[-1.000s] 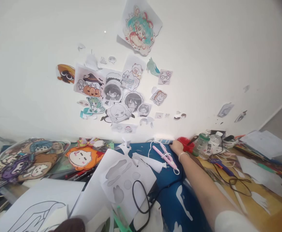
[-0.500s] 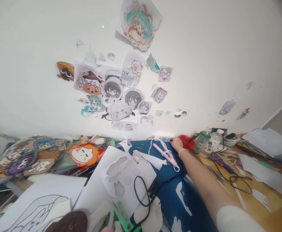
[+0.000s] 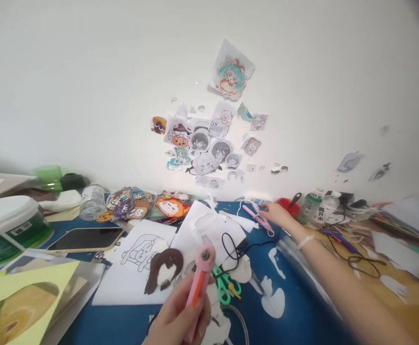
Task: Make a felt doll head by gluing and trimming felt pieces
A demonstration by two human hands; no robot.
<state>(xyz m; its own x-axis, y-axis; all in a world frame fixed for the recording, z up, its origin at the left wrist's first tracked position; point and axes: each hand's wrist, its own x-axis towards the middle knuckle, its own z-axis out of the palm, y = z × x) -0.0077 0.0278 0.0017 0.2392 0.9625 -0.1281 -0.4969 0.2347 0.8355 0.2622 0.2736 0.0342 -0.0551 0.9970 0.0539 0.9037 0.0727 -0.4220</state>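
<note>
In my left hand (image 3: pixel 180 311) is a pink tool (image 3: pixel 199 282) with an orange strip, a round metal pivot and a short pointed metal tip. The fingers wrap around its handle, low in the middle of the view. My right hand (image 3: pixel 274 213) reaches to the back of the desk, beside a pink stick-shaped device (image 3: pixel 258 218) with a white cord. Its fingertips are blurred, so a grip is not clear. Behind the pink tool lie a brown hair-shaped cutout (image 3: pixel 166 268), a line drawing (image 3: pixel 139 251) and green-handled scissors (image 3: pixel 224 283).
A phone (image 3: pixel 85 238) and a white-lidded tub (image 3: pixel 10 225) are at the left, near a yellow sheet (image 3: pixel 64 287). Bottles (image 3: pixel 325 208) and a red bowl (image 3: pixel 290 207) stand at the back right. A black cable (image 3: pixel 252 247) crosses the blue desk. Character pictures (image 3: pixel 204 143) cover the wall.
My view has moved back and turned left. My left hand with the pink tool has come into view. My right hand stays at the back of the desk, near the pink device.
</note>
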